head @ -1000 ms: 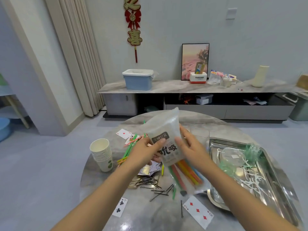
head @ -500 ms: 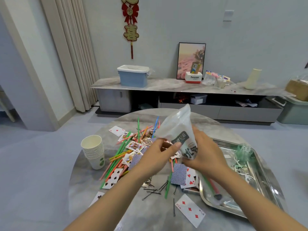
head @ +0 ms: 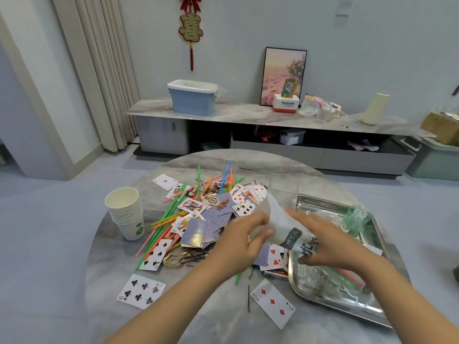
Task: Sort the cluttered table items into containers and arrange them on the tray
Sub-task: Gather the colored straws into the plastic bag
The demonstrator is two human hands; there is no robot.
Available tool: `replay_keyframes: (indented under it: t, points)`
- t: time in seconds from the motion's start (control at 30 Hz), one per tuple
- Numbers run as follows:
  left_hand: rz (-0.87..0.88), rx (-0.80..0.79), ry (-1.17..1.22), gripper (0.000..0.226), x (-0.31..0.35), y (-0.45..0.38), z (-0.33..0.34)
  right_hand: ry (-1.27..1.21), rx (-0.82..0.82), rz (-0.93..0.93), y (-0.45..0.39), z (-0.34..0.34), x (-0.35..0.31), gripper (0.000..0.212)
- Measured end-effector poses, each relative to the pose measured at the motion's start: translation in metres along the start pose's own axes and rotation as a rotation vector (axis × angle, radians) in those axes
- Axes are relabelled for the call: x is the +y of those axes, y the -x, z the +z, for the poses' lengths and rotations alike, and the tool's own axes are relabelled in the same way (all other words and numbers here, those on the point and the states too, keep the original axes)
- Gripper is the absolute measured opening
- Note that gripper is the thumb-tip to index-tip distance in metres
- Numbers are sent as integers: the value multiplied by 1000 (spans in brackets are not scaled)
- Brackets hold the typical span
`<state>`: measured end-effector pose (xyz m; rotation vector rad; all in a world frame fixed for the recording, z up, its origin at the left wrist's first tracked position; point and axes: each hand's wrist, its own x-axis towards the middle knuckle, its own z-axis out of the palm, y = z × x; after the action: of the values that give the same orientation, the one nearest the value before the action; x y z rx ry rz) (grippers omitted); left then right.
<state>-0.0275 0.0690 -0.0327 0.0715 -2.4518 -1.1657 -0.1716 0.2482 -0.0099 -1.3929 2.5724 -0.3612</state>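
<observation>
A clear plastic straw bag [head: 285, 224] with black print lies tilted over the left rim of the steel tray [head: 332, 302]. My left hand [head: 238, 242] grips its left side and my right hand [head: 330, 242] holds its right side. Green and pink straws [head: 347, 279] from the bag lie in the tray under my right forearm. A heap of playing cards [head: 208, 219], coloured straws [head: 169, 219], hairpins [head: 196, 256] and rubber bands [head: 211, 201] covers the middle of the round marble table [head: 119, 274].
A stack of paper cups [head: 125, 212] stands at the table's left. Loose cards, a six of clubs [head: 141, 290] and a three of diamonds [head: 273, 302], lie near the front edge. Green and white small items [head: 357, 217] fill the tray's far end.
Both hands lowered the bag from chest height down onto the tray's left rim. The straws slid out of it into the tray. The view tilted down toward the table.
</observation>
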Motion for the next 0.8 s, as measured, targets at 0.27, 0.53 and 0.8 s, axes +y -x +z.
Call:
replay_keyframes:
  t: [0.27, 0.53, 0.8]
  points:
    - [-47, -31, 156, 39, -5, -3, 13, 40, 176, -31, 3, 17, 6, 98]
    - [-232, -36, 336, 11, -22, -8, 13, 71, 66, 49, 2, 13, 32, 75]
    - [-542, -124, -28, 12, -70, -19, 33, 129, 28, 179, -5, 3, 48, 74]
